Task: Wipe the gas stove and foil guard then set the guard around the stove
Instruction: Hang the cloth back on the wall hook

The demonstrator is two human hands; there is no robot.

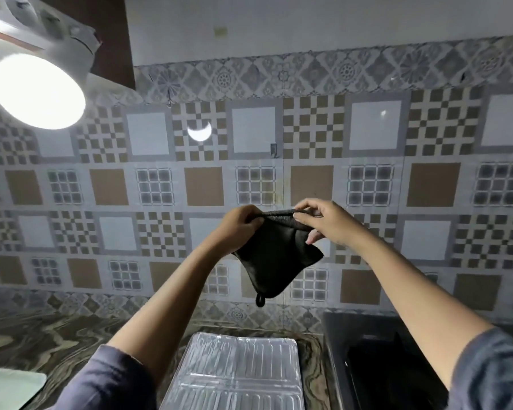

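I hold a black cloth point(274, 257) up in front of the tiled wall, its hanging loop dangling at the bottom. My left hand point(239, 227) grips the cloth's top left corner. My right hand point(323, 221) pinches its top right edge. The silver foil guard point(237, 368) lies folded flat on the marbled counter below my arms. The black gas stove point(376, 359) sits at the lower right, partly hidden by my right arm.
The patterned tile wall point(311, 184) fills the background, with a small hook point(274, 150) above the cloth. A bright round lamp point(37, 91) glares at the upper left under a cabinet. A pale board point(6, 387) lies at the counter's lower left.
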